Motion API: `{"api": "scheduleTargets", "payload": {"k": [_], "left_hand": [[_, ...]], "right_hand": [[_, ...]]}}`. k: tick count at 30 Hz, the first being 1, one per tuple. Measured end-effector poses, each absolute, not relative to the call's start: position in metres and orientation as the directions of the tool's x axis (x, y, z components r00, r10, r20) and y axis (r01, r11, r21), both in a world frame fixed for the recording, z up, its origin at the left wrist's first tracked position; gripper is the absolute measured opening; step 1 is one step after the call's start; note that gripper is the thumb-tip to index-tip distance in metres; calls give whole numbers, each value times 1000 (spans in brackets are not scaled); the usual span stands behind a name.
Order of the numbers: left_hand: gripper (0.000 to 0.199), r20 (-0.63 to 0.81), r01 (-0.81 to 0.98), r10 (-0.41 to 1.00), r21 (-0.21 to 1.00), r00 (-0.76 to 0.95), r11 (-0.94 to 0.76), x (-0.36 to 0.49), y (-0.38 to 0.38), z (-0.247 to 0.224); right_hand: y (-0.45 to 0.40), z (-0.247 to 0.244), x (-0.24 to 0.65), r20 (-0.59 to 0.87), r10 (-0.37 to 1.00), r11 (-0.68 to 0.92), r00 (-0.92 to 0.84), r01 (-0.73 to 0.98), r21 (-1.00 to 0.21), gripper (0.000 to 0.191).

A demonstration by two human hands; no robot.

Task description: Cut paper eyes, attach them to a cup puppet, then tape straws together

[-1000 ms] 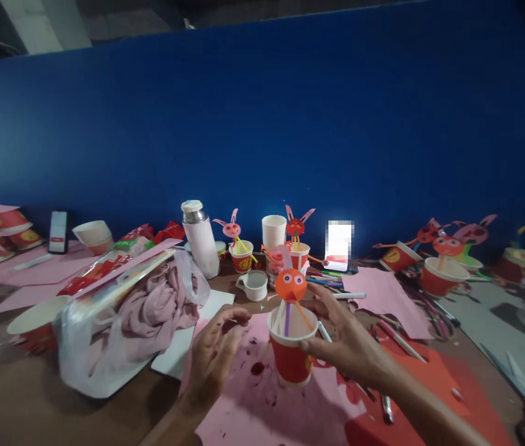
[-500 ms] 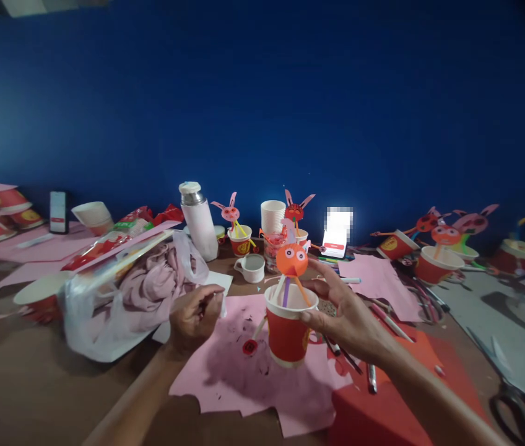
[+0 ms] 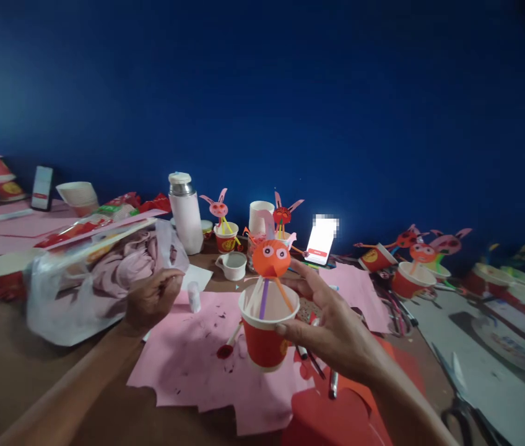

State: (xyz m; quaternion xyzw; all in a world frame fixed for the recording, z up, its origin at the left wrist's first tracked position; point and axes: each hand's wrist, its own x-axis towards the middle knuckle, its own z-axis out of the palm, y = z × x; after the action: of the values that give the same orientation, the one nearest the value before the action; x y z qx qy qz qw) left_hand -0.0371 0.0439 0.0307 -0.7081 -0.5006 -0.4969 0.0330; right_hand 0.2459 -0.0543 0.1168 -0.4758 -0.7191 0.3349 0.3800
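My right hand (image 3: 322, 316) grips a red paper cup (image 3: 265, 347) with a white rim, thumb in front and fingers behind. Inside the cup stands an orange paper face (image 3: 270, 259) with round eyes, on purple and orange strips. From the cup's left side sticks a pale strip ending in a dark red disc (image 3: 225, 352). My left hand (image 3: 153, 299) is closed beside the plastic bag, its fingers curled; whatever it may hold is hidden. A small white cylinder (image 3: 194, 297) stands just right of it, apart from the fingers. Pink paper (image 3: 188, 371) lies under the cup.
At left is a plastic bag (image 3: 53, 316) with pinkish cloth. Behind stand a white flask (image 3: 186, 217), a white mug (image 3: 233, 266), finished cup figures (image 3: 226, 238) and a lit phone (image 3: 321, 241). Red paper (image 3: 332, 415) and black-handled scissors (image 3: 460, 396) lie at right.
The view has swung right, so everything sits further left. My left hand has drawn back leftward from the small white cylinder, which now shows clearly. My right hand still holds the cup.
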Motion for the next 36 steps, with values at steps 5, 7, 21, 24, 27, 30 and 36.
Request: {"api": "scheduleTargets", "payload": {"k": [5,7,21,24,27,30,36], "left_hand": [[14,778,772,628,405,-10,-490,-38,44,36],[12,814,785,581,375,-24,-493,-38,45,38],[17,827,817,561,304,30,-491,-28,41,30],[24,839,836,536,223,98,-502,-24,43,37],[24,857,822,485,144,174,-551,-21,44,49],[20,861,745,435,106,262,-658,-15,42,55],[18,815,778,571,294,100,-555,-11,33,33]], "right_hand": [[-59,124,251,266,934,346,-241,412,-843,72],[-59,124,255,261,939,334,-225,407,-850,74],[-57,118,258,247,942,324,-227,425,-845,75],[-58,120,262,240,950,306,-202,433,-848,75],[-58,123,266,221,954,290,-200,453,-843,75],[-57,125,270,216,955,291,-206,483,-826,77],[-51,124,275,234,953,299,-191,491,-818,75]]}}
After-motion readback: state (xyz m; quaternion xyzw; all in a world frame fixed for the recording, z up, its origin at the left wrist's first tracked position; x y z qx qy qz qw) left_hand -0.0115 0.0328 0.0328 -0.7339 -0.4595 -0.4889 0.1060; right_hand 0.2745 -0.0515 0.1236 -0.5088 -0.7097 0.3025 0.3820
